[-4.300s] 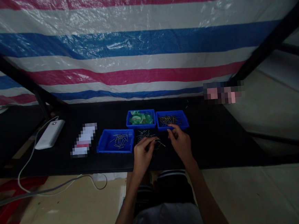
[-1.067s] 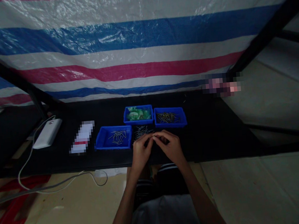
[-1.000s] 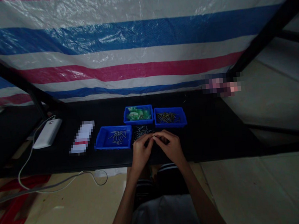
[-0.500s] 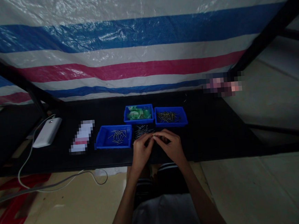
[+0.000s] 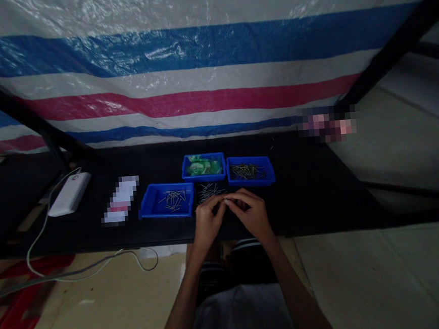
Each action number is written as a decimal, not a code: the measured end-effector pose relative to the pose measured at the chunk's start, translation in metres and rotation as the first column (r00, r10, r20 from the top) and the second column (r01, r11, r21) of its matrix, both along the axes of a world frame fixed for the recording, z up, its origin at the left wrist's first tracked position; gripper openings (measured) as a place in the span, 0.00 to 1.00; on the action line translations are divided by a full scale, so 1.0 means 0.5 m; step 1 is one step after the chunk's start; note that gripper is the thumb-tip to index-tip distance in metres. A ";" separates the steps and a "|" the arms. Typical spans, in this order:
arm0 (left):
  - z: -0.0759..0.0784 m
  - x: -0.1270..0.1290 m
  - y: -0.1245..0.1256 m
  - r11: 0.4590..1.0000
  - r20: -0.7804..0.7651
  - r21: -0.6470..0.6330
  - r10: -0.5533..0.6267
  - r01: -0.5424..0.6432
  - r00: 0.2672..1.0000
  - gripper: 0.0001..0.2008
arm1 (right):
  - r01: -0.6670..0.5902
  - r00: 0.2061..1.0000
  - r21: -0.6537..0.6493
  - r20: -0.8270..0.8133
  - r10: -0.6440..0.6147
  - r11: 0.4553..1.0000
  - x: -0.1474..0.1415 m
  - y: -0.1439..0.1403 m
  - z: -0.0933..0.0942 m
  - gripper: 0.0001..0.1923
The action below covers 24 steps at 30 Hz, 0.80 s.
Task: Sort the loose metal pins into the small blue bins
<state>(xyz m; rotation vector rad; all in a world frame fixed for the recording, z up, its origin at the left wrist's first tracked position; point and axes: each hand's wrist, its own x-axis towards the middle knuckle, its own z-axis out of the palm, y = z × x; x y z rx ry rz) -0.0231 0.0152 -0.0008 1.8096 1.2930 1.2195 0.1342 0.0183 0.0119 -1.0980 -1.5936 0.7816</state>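
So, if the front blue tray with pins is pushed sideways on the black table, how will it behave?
The tray looks like thin plastic with only a few pins in it, so it is probably light and would slide easily. It is low and wide, so tipping seems unlikely. The pins lie loose and would likely shift or rattle.

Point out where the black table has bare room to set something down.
Bare table lies right of the right-hand blue tray, and behind the trays toward the striped tarp. It is crowded where both hands meet, amid loose pins and trays.
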 end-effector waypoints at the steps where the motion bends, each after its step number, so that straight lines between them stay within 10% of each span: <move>1: 0.000 0.000 0.000 1.000 -0.001 0.002 -0.001 0.001 1.000 0.11 | 0.002 1.000 0.000 0.003 -0.002 1.000 0.000 0.000 0.000 0.07; 9: -0.001 0.003 -0.001 0.999 0.006 -0.030 0.040 -0.040 0.999 0.11 | 0.153 0.987 0.110 0.026 -0.157 0.982 -0.005 0.001 0.005 0.07; 17: 0.007 0.003 -0.003 0.999 0.004 -0.035 0.038 -0.038 0.999 0.10 | 0.509 0.844 0.182 0.085 -0.529 0.841 0.024 0.075 0.047 0.15; 24: 0.011 0.005 -0.004 0.998 0.017 -0.035 0.045 -0.044 0.999 0.10 | 0.456 0.838 0.226 0.218 -0.500 0.861 0.046 0.040 0.042 0.11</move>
